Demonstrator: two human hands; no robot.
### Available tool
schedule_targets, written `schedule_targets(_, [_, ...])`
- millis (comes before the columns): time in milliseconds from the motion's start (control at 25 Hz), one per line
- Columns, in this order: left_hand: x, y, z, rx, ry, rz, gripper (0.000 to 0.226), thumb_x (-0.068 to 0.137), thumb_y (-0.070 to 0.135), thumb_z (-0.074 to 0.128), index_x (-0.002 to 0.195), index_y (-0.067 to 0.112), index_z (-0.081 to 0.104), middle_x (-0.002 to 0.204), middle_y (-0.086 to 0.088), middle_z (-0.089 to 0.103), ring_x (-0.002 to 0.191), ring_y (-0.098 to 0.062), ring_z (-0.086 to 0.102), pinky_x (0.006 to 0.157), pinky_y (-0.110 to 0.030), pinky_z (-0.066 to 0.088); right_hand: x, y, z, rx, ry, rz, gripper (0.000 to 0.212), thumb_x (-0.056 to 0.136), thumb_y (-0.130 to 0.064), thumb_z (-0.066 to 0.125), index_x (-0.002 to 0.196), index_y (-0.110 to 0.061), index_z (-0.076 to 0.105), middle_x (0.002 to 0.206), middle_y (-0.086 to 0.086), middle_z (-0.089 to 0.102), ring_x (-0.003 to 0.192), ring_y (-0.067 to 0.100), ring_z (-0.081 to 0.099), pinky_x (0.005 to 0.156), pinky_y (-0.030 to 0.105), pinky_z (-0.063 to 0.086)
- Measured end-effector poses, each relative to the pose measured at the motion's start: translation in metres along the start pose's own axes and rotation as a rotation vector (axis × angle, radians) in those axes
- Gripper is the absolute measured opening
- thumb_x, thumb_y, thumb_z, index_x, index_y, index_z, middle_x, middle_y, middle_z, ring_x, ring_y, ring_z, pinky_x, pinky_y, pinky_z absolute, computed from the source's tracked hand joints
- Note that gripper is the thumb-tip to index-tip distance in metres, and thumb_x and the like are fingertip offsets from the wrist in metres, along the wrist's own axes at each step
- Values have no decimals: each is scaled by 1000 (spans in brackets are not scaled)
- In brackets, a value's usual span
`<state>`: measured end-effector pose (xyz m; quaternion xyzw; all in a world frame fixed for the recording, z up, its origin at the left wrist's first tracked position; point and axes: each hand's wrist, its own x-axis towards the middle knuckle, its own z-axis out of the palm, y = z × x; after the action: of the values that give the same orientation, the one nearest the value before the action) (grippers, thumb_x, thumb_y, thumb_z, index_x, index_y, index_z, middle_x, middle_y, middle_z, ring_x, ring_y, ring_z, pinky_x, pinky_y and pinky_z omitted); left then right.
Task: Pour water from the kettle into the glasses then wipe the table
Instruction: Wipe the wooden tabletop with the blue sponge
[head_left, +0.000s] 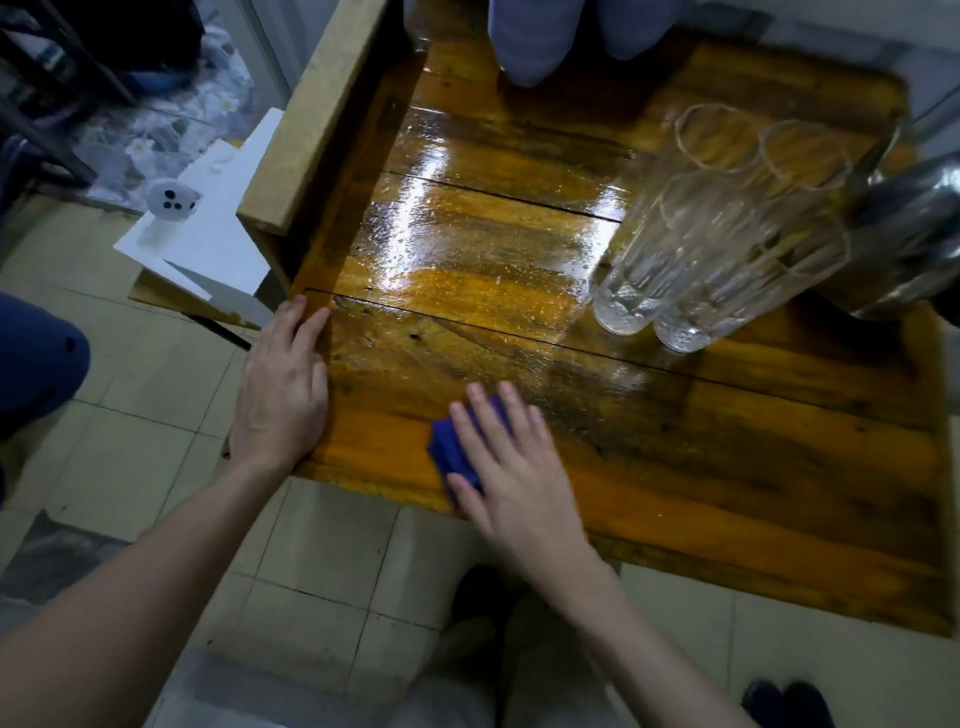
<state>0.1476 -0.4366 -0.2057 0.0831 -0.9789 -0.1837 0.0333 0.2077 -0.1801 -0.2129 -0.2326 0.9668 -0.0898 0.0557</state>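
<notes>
No readable text anywhere here: no label, brand, number or sign on the bench (675, 441), the glasses (701, 249) or the kettle (909, 234). Upper left of the frame, a white object (173, 200) shows three dark dots, and those are marks only, not letters or digits.

Right hand (511, 467) presses cloth (457, 449) — table (727, 441) wet.

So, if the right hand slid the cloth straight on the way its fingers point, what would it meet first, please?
Probably nothing: the right hand points up-left over wet table, well left of the glasses. Depth is uncertain.
</notes>
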Motion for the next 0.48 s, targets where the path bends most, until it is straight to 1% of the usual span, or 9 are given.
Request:
schedule_targets(80, [0, 1, 1, 0, -7, -1, 51, 94, 27, 29, 143, 20, 37, 155, -3, 29, 143, -23, 25, 116, -48, 25, -24, 42, -9, -6, 22, 134, 62, 100, -50, 27, 154, -19, 20, 162, 7, 13, 150, 29, 2, 119, 50, 12])
schedule_targets(120, [0, 0, 1, 7, -5, 1, 51, 94, 28, 29, 143, 20, 37, 155, -4, 29, 143, -23, 26, 116, -48, 26, -29, 58, -14, -11, 20, 176, 62, 100, -49, 27, 154, -19, 20, 162, 7, 14, 150, 29, 3, 119, 51, 13])
schedule_targets(240, [1, 0, 1, 18, 14, 19, 50, 94, 27, 29, 142, 16, 39, 153, -7, 32, 141, -26, 29, 115, -47, 28, -17, 78, -21, 24, 45, 275, 60, 100, -44, 29, 153, -16, 25, 161, 9, 19, 150, 32, 8, 118, 54, 18])
schedule_targets(280, [1, 1, 1, 12, 20, 23, 50, 95, 27, 29, 142, 15, 40, 153, -8, 33, 140, -26, 30, 115, -47, 28, -5, 76, -23, 43, 72, 309, 60, 99, -43, 29, 152, -15, 27, 161, 10, 22, 149, 33, 11, 119, 55, 17])
schedule_targets(360, [0, 1, 1, 16, 29, 22, 50, 95, 27, 29, 142, 15, 40, 152, -8, 34, 139, -27, 32, 114, -47, 29, 24, 62, -24, 64, 104, 334, 60, 98, -42, 28, 151, -14, 29, 160, 10, 24, 148, 34, 12, 120, 53, 10])
schedule_targets(400, [-1, 1, 1, 20, 29, 23, 50, 95, 27, 29, 142, 15, 40, 152, -8, 34, 139, -26, 32, 114, -47, 29, 39, 50, -24, 69, 103, 324, 60, 98, -43, 27, 151, -15, 29, 160, 10, 23, 149, 33, 10, 120, 52, 7])
schedule_targets(480, [0, 1, 0, 8, 31, 31, 49, 95, 27, 29, 142, 16, 40, 152, -7, 34, 139, -25, 32, 114, -46, 29, 66, 20, -21, 87, 97, 262, 60, 98, -45, 28, 151, -16, 31, 160, 10, 26, 149, 32, 9, 120, 54, 9])
